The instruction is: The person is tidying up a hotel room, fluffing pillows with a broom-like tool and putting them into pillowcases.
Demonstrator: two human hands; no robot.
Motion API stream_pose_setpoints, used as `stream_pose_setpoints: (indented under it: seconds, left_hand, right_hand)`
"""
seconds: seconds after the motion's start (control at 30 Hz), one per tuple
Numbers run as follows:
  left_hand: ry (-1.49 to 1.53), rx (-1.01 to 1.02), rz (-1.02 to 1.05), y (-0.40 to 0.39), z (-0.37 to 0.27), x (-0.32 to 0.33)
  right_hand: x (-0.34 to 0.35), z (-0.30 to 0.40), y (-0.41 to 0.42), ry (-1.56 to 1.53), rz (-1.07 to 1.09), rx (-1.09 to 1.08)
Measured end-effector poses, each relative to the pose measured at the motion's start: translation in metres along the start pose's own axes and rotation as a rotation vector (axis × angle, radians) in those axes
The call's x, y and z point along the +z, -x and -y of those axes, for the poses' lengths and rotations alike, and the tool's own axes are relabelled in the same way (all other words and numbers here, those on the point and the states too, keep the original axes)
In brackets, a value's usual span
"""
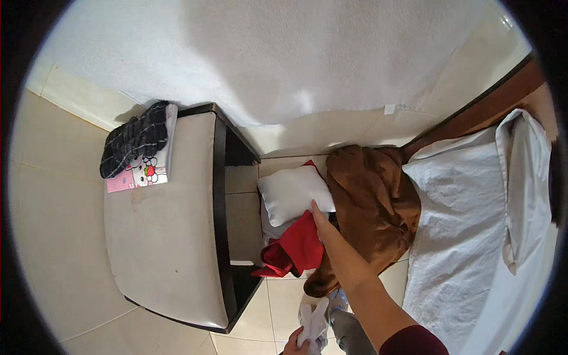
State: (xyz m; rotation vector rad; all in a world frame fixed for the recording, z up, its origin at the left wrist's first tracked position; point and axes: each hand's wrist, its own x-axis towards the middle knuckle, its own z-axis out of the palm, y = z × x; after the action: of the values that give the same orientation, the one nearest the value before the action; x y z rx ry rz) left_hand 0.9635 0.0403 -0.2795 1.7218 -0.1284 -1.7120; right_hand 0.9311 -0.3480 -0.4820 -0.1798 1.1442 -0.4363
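Observation:
My right hand, coming in from the lower right in a maroon sleeve, pinches the raised corner of a red cloth. One of its fingers lies against the edge of a small white pillow. Loose folds of the red cloth hang down in front of the pillow, and a red corner also shows behind it. What supports the pillow is mostly covered. Down at the bottom edge, my left hand holds a white fabric item with two narrow ends, perhaps a pair of socks.
A brown blanket is heaped right of the pillow, against a bed with a white sheet. At left stands a dark-edged white table carrying a dark checked cloth on a pink cartoon notebook. Tiled floor shows between.

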Motion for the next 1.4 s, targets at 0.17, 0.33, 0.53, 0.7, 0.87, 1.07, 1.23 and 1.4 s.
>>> stream_pose_setpoints:
  seconds: [0.17, 0.33, 0.53, 0.7, 0.87, 1.07, 1.23, 1.4]
  left_hand:
    - [-0.088, -0.075, -0.015, -0.013, -0.015, 0.002]
    - [-0.051, 0.112, -0.111, 0.012, -0.064, 0.046]
    - [-0.217, 0.347, -0.092, 0.020, -0.131, 0.089]
    - [-0.220, 0.256, 0.108, 0.047, -0.177, 0.117]
    - [-0.320, 0.269, 0.363, 0.093, -0.196, 0.151]
    - [-0.757, 0.089, 0.468, 0.144, -0.164, 0.186]
    - [-0.951, 0.059, 0.615, 0.158, -0.100, 0.210]
    - [-1.110, 0.061, 0.653, 0.205, -0.028, 0.261]
  right_hand:
    - [0.015, -0.007, 0.006, 0.296, -0.275, -0.271]
    - [0.023, 0.023, 0.148, 0.317, -0.104, -0.522]
    - [-0.002, 0.097, 0.412, 0.788, -0.176, -0.935]
    - [-0.021, 0.134, 0.613, 0.984, -0.450, -0.925]
    - [-0.090, 0.102, 0.798, 0.949, -1.145, -0.621]
    - [-0.235, 0.010, 0.938, 0.750, -1.472, -0.505]
    - [-0.355, -0.102, 0.983, 0.416, -1.610, -0.284]
    - [-0.420, -0.195, 1.057, 0.158, -1.630, -0.186]
